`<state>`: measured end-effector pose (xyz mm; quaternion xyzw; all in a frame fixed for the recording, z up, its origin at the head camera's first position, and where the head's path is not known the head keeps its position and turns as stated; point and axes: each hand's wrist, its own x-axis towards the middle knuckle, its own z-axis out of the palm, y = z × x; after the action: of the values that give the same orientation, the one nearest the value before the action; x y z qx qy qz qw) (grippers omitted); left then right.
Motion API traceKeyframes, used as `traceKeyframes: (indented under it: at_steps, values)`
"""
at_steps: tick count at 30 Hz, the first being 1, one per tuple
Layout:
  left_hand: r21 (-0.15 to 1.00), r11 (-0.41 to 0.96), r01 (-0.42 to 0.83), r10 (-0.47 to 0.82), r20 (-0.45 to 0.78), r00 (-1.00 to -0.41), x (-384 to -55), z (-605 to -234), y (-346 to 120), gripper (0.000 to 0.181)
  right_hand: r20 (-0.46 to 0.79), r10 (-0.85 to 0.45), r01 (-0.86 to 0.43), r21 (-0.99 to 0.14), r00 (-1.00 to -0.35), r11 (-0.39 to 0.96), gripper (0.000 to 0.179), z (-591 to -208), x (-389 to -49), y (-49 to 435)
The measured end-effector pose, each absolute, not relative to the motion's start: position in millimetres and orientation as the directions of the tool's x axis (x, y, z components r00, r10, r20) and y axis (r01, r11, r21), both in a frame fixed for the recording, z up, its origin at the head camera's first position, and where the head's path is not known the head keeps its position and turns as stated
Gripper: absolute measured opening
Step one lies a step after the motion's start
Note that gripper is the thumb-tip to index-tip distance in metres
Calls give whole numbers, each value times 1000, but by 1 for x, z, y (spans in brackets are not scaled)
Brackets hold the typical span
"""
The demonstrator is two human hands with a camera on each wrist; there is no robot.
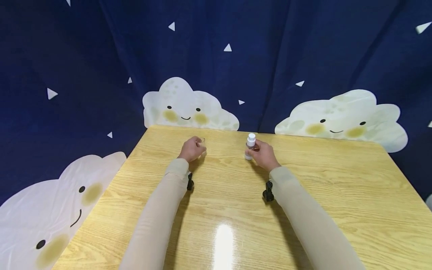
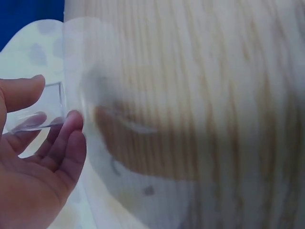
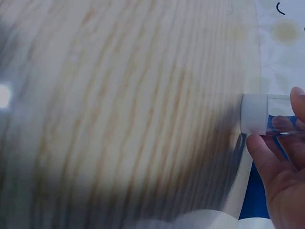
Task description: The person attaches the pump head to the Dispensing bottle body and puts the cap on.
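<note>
My left hand (image 1: pixel 192 149) pinches a small clear glass (image 1: pixel 203 143) between thumb and fingers, over the far left part of the table. In the left wrist view the see-through walls of the glass (image 2: pixel 53 102) show between the thumb and the curled fingers. A little to the right, my right hand (image 1: pixel 264 154) grips an upright bottle (image 1: pixel 251 141) with a white cap, a clear middle and a white lower end. The right wrist view shows that white lower end (image 3: pixel 254 113) close to the tabletop, with the fingers around the clear part.
Both hands work over a glossy wood-grain table (image 1: pixel 222 198), near its far edge. Behind and to the left hangs a dark blue curtain (image 1: pixel 256 67) with smiling clouds and white triangles. A black wrist camera (image 1: pixel 268 192) sits on the right sleeve, another (image 1: pixel 190 182) on the left.
</note>
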<state>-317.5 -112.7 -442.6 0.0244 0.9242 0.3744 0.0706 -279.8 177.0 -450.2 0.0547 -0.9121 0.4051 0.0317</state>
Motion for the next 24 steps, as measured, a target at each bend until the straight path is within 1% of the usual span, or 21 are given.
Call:
traceKeyframes:
  at_steps: [7, 14, 19, 24]
  values:
    - [734, 679, 36, 126, -67, -990, -312, -438, -100, 47, 100, -78, -127, -737, -992, 664, 39, -452, -282, 179]
    - [784, 620, 25, 97, -45, -994, -308, -435, -84, 51, 109, -82, -136, -745, -991, 653, 39, -453, -282, 178]
    - [823, 565, 59, 70, 23, -997, -307, -434, -73, 46, 110, -74, -131, -745, -991, 654, 38, -453, -282, 178]
    - [833, 540, 122, 76, 96, -993, -306, -433, -64, 40, 114, -82, -140, -751, -990, 645, 38, -452, -281, 178]
